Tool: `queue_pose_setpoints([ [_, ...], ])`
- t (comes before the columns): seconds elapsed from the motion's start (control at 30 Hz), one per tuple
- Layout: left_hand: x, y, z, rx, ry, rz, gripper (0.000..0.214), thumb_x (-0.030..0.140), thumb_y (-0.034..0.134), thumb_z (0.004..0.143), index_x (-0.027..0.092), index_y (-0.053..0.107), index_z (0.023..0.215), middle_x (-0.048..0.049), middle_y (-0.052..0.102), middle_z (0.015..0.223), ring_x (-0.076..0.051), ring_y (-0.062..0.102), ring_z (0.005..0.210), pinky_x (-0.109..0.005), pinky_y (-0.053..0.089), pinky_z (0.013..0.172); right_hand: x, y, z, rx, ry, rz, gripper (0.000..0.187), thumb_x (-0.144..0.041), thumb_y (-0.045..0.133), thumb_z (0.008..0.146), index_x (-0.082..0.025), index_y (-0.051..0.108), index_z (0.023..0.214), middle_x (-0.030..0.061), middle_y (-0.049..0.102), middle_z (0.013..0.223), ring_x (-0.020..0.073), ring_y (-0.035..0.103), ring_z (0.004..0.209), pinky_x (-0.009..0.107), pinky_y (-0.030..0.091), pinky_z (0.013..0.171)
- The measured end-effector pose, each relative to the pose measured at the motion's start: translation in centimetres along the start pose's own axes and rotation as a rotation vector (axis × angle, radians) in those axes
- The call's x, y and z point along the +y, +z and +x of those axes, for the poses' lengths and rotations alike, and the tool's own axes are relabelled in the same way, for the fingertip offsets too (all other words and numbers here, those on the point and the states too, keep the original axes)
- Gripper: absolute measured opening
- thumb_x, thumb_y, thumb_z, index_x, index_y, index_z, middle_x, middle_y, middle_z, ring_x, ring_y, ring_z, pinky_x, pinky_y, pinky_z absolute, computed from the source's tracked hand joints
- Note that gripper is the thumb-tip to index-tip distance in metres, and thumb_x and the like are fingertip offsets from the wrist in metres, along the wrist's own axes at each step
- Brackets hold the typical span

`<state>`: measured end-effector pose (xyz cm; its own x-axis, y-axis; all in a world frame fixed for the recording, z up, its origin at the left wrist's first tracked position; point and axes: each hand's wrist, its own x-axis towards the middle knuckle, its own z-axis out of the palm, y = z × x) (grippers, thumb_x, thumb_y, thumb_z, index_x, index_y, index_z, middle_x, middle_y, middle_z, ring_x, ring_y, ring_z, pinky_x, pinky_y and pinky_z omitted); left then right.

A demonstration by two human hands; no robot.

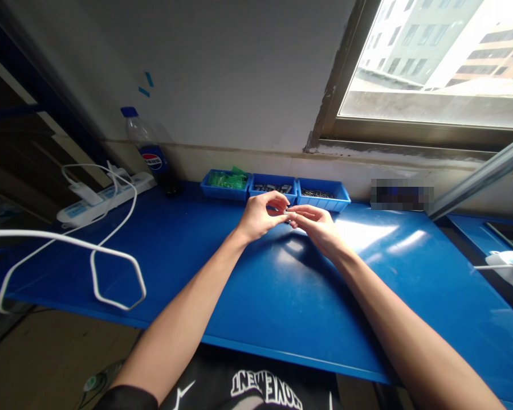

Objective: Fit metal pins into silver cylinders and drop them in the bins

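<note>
My left hand (261, 215) and my right hand (314, 223) meet above the blue table (205, 267), fingertips pinched together on a tiny metal part (288, 212) too small to name. Both hands hover just in front of three small blue bins. The left bin (224, 186) holds green bags, the middle bin (273, 188) holds small dark metal pieces, and the right bin (324, 195) holds thin dark screws or pins.
A cola bottle (147, 149) stands at the back left against the wall. A white power strip (105, 199) with a plugged-in adapter and a looping white cable (111, 250) lie on the left. A window is at the upper right, and a white device (511, 265) at the far right.
</note>
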<state>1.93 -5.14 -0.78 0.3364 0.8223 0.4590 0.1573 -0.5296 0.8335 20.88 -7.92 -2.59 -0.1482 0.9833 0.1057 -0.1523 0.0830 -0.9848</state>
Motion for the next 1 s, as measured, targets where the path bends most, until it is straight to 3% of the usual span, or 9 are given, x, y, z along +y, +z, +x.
queue_pose_setpoints([
  [0.17,-1.1,-0.3,0.0,-0.051,-0.021,0.194,0.024,0.031,0.083,0.076,0.015,0.072,0.091,-0.0046,0.075,0.087,-0.019,0.072,0.081,-0.031,0.061,0.078,0.1,-0.4,0.3,0.093,-0.01,-0.112,0.035,-0.047,0.087,0.073,-0.018,0.08,0.093,0.0031,0.073,0.074,0.0144,0.059,0.062,0.032,0.051,0.067],
  [0.27,-1.8,-0.3,-0.3,-0.115,0.031,0.462,0.019,0.029,0.077,0.084,0.016,0.075,0.098,-0.0086,0.076,0.101,-0.023,0.072,0.095,-0.038,0.06,0.091,0.0,-0.8,0.4,0.197,-0.023,-0.188,0.037,-0.049,0.087,0.072,-0.018,0.079,0.09,0.0029,0.071,0.069,0.016,0.061,0.06,0.033,0.052,0.063],
  [0.33,-2.2,-0.1,-0.5,-0.2,0.107,0.572,0.023,0.024,0.069,0.091,0.017,0.075,0.112,-0.0109,0.074,0.121,-0.026,0.067,0.116,-0.042,0.053,0.107,-0.2,-1.0,0.5,0.203,-0.093,-0.163,0.043,-0.047,0.087,0.072,-0.02,0.078,0.103,0.006,0.077,0.085,0.0213,0.07,0.075,0.036,0.057,0.074],
  [0.4,-2.6,0.1,-0.6,-0.282,0.169,0.628,0.031,0.018,0.063,0.094,0.02,0.072,0.123,-0.0097,0.069,0.135,-0.026,0.06,0.13,-0.042,0.048,0.115,-0.4,-1.0,0.5,0.167,-0.179,-0.098,0.055,-0.044,0.086,0.074,-0.025,0.073,0.124,0.008,0.078,0.114,0.0256,0.073,0.1,0.041,0.058,0.09],
  [0.5,-2.8,0.4,-0.8,-0.31,0.182,0.688,0.035,0.012,0.06,0.094,0.023,0.073,0.124,-0.0067,0.071,0.133,-0.024,0.061,0.129,-0.04,0.05,0.113,-0.4,-1.1,0.6,0.148,-0.242,-0.066,0.063,-0.04,0.083,0.078,-0.031,0.063,0.137,0.0073,0.071,0.134,0.0272,0.07,0.115,0.044,0.055,0.1],
  [0.77,-1.3,0.3,-0.6,-0.295,0.094,0.778,0.009,0.025,0.071,0.091,0.018,0.076,0.093,-0.009,0.075,0.107,-0.026,0.065,0.106,-0.038,0.056,0.097,0.1,-1.5,0.6,0.201,-0.179,-0.063,0.041,-0.034,0.079,0.079,-0.023,0.072,0.117,0.0086,0.078,0.11,0.0218,0.073,0.086,0.038,0.058,0.081],
  [0.9,-1.2,0.5,-0.7,-0.297,0.045,0.809,0.009,0.026,0.069,0.093,0.017,0.073,0.094,-0.0094,0.073,0.1,-0.025,0.064,0.097,-0.036,0.056,0.087,-0.1,-1.2,0.5,0.219,-0.142,-0.066,0.033,-0.031,0.076,0.078,-0.021,0.074,0.109,0.0068,0.078,0.099,0.0191,0.07,0.078,0.034,0.056,0.075],
  [1.0,-1.6,0.4,-0.6,-0.219,-0.008,0.727,0.006,0.022,0.069,0.093,0.017,0.071,0.095,-0.008,0.073,0.093,-0.023,0.066,0.09,-0.035,0.056,0.081,0.0,-1.3,0.5,0.25,-0.107,-0.093,0.029,-0.03,0.075,0.077,-0.02,0.075,0.104,0.0032,0.076,0.084,0.0165,0.066,0.069,0.032,0.054,0.071],
])
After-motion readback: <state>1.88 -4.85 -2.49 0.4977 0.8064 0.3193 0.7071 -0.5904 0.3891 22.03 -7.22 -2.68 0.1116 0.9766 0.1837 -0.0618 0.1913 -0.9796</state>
